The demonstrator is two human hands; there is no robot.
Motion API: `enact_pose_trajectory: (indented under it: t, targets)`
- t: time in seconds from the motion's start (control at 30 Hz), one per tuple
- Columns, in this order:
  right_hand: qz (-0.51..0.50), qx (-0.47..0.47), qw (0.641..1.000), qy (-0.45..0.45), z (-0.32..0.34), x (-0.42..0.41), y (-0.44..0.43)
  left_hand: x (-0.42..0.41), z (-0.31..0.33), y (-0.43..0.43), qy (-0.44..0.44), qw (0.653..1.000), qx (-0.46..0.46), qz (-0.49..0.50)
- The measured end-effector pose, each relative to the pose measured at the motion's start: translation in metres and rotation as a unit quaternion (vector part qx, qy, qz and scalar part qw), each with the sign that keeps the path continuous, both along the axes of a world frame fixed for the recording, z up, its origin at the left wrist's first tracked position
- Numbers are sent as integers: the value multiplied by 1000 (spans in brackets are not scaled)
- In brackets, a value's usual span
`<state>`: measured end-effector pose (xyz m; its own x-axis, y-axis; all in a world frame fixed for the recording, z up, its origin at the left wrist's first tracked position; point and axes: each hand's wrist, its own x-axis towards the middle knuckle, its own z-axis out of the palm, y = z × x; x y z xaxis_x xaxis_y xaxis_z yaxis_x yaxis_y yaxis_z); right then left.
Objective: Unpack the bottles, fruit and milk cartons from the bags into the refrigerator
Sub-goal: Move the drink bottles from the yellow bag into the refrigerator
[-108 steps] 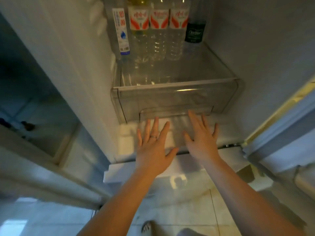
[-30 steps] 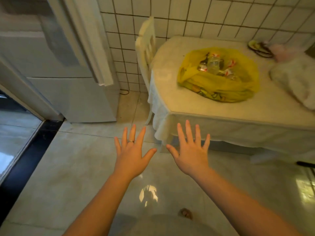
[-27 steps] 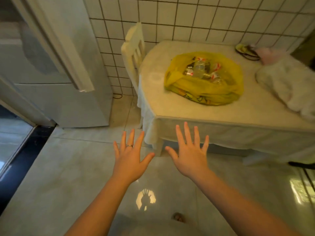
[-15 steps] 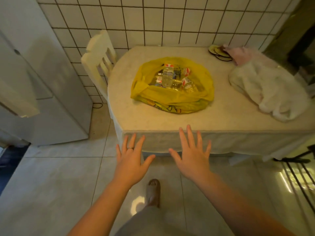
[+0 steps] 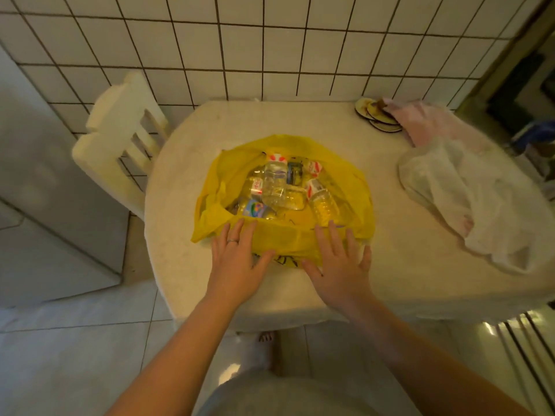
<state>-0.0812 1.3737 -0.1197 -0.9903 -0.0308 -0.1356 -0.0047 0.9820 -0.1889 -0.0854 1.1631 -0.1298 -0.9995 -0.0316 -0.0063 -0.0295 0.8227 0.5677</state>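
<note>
My left hand (image 5: 237, 262) and right hand (image 5: 339, 265) are both spread flat, fingers straight and apart, gripping nothing, with the fingertips over the near edge of the yellow bag (image 5: 288, 238) in the middle of the table (image 5: 186, 163). The bottles (image 5: 273, 184) lie heaped on their sides inside the open bag (clear ones, some with red-and-white labels). A white bag (image 5: 468, 199) slumps well to my right, and a chair (image 5: 120, 136) stands between the table and the fridge (image 5: 45, 190).

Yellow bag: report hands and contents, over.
Both open, left hand and right hand, fingers at near rim of the yellow bag, gripping nothing. Inside, bottles lie loose, none out yet. Bag mouth open, nothing across it.
</note>
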Motion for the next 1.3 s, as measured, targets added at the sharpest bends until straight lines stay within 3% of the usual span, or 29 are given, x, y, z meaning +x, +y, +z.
enact_pose_trajectory:
  t: [0.23,0.43,0.53,0.73,0.9,1.17,1.3]
  targets:
    - [-17,-20,998,-52,-5,-86,-4,-104,-7,1,-4,1000,5,0]
    - [6,-45,994,-98,-8,-144,-7,-169,-5,12,-63,996,68,21]
    - [32,-45,985,-164,-12,-165,-18,-198,-11,14,-101,990,92,35]
    - [23,-85,961,-263,-29,-181,-35,-232,-18,23,-170,979,102,38]
    - [35,-139,937,-320,-36,-186,-40,-238,-19,22,-200,964,166,62]
    - [80,-189,913,-354,-32,-194,-33,-239,-7,11,-224,931,276,79]
    - [80,-206,933,-283,-16,-197,-20,-238,1,-7,-235,925,286,87]
